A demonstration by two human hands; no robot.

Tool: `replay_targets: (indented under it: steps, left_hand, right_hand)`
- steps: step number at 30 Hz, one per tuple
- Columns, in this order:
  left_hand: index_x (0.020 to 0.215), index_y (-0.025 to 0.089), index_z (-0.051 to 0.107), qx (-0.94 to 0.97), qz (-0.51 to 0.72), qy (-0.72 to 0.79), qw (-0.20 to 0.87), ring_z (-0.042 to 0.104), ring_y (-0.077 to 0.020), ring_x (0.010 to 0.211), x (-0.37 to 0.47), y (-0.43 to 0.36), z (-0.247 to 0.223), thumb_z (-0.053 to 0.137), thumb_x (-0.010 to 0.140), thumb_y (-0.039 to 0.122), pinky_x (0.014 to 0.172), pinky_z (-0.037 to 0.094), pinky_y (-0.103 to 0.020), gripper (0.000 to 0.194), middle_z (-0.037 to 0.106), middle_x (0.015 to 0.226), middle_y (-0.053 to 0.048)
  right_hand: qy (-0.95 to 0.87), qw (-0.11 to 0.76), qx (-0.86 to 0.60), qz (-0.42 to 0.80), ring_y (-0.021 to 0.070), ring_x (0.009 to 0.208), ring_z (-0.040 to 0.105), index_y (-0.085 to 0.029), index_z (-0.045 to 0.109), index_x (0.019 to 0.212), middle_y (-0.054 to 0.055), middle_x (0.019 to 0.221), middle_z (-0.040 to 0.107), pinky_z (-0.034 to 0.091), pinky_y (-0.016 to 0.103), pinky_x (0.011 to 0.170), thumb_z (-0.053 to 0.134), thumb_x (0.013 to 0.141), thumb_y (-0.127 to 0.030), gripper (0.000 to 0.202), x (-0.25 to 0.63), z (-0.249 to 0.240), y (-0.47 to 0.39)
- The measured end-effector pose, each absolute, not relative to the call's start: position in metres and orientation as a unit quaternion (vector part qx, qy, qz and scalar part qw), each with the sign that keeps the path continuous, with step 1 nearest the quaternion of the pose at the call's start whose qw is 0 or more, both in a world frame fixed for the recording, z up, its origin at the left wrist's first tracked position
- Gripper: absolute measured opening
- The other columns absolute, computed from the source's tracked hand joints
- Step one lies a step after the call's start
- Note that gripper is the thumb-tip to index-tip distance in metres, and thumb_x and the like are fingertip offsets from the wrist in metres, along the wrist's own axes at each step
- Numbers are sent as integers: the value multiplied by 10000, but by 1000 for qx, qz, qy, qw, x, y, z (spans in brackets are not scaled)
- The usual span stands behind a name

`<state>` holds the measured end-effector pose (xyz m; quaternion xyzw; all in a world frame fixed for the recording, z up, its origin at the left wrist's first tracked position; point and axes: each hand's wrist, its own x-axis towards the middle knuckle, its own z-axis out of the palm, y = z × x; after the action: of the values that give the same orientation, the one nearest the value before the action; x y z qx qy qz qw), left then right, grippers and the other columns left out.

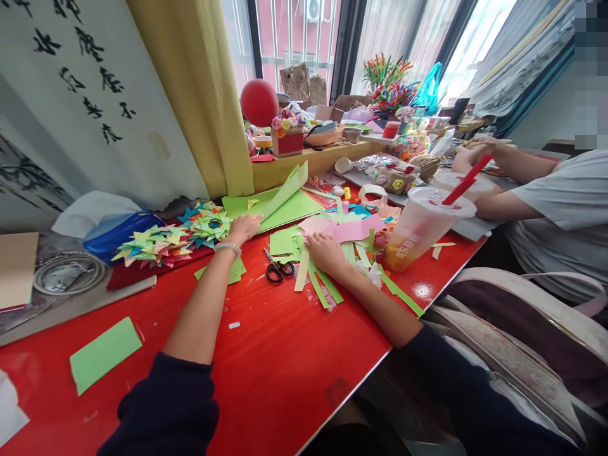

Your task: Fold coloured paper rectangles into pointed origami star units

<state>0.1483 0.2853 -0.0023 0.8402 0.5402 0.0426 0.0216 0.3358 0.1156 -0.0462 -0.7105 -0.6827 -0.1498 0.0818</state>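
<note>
My left hand (245,229), with a beaded bracelet at the wrist, lies at the near left edge of large green paper sheets (299,212). Its fingers reach over the paper and appear not to be closed on it. Folded multicoloured paper star wreaths (154,246) sit to its left. On a pile of paper strips and pieces rests my right hand (327,254), fingers laid out beside pink paper (358,228). Green strips (325,288) stick out under that hand. Black-handled scissors (279,269) lie between my hands.
A plastic drink cup (422,221) with a red straw stands right of the pile. Another person (560,196) sits at the right. A bag (532,335) is beside the table. A green paper piece (105,354) lies at the near left of the red table (275,386).
</note>
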Motion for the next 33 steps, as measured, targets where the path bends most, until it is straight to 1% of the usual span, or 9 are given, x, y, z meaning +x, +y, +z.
replay_targets:
  steps: [8, 13, 14, 17, 21, 25, 28, 31, 33]
  left_hand:
    - [1218, 157, 531, 875, 74, 478, 20, 576, -226, 1066, 156, 263, -20, 550, 896, 352, 890, 499, -447, 377, 554, 1235, -106]
    - [1387, -1, 343, 881, 89, 462, 44, 142, -322, 1439, 157, 243, -9, 290, 972, 375, 1152, 182, -467, 562, 186, 1530, -254]
    - [1390, 7, 344, 888, 87, 448, 53, 143, -300, 1443, 155, 236, -5, 255, 977, 333, 1156, 180, -436, 533, 185, 1537, -238]
    - [1277, 115, 519, 921, 45, 375, 96, 366, -221, 1359, 147, 213, -1, 335, 954, 346, 1114, 276, -305, 438, 434, 1444, -138]
    - [1384, 82, 378, 930, 39, 342, 128, 281, -304, 1399, 143, 185, -8, 471, 865, 531, 1140, 222, -410, 693, 345, 1489, -195]
    - [1395, 100, 351, 927, 59, 322, 182, 395, -221, 1347, 155, 171, -12, 309, 958, 371, 1099, 319, -337, 516, 408, 1461, -164]
    - [1447, 102, 228, 920, 77, 312, 225, 423, -135, 1328, 160, 172, -7, 164, 973, 250, 1012, 409, -234, 501, 392, 1479, -136]
    - [1443, 121, 247, 914, 72, 315, 244, 428, -138, 1325, 152, 177, -2, 201, 941, 188, 1003, 417, -235, 509, 397, 1481, -114]
    - [1418, 128, 316, 916, 52, 316, 244, 423, -184, 1330, 145, 178, 0, 303, 929, 261, 1046, 386, -280, 507, 399, 1478, -119]
  right_hand:
    - [-679, 120, -715, -114, 257, 1104, 557, -66, 569, 1187, 180, 1163, 627, 385, 346, 940, 281, 997, -307, 421, 337, -49, 121]
    - [-672, 177, -711, -112, 280, 1251, 462, 34, 415, 1346, 226, 1348, 507, 359, 370, 1021, 321, 988, -351, 534, 338, -37, 120]
    - [-673, 191, -705, -116, 274, 1294, 418, 37, 388, 1367, 225, 1387, 469, 333, 375, 1052, 298, 994, -351, 546, 338, -31, 118]
    - [-686, 230, -680, -120, 233, 1351, 345, 3, 371, 1390, 192, 1436, 423, 280, 384, 1108, 206, 1009, -298, 513, 337, -14, 108]
    - [-751, 225, -616, -77, 161, 1307, 426, -110, 460, 1355, 101, 1407, 489, 344, 313, 1091, 307, 995, -327, 448, 324, -8, 88]
    - [-808, 163, -566, -33, 258, 1444, 170, 42, 189, 1465, 217, 1541, 192, 242, 375, 1152, 465, 893, -546, 866, 299, -25, 73]
    - [-803, 135, -579, -49, 291, 1453, 82, 87, 113, 1465, 246, 1549, 100, 178, 379, 1169, 491, 866, -582, 975, 294, -38, 75]
    - [-784, 109, -607, -69, 274, 1445, 151, 75, 111, 1470, 245, 1540, 159, 186, 364, 1164, 433, 915, -536, 886, 306, -43, 83]
    - [-781, 83, -614, -83, 253, 1426, 233, -7, 205, 1481, 214, 1523, 255, 203, 375, 1155, 383, 966, -411, 678, 320, -43, 88]
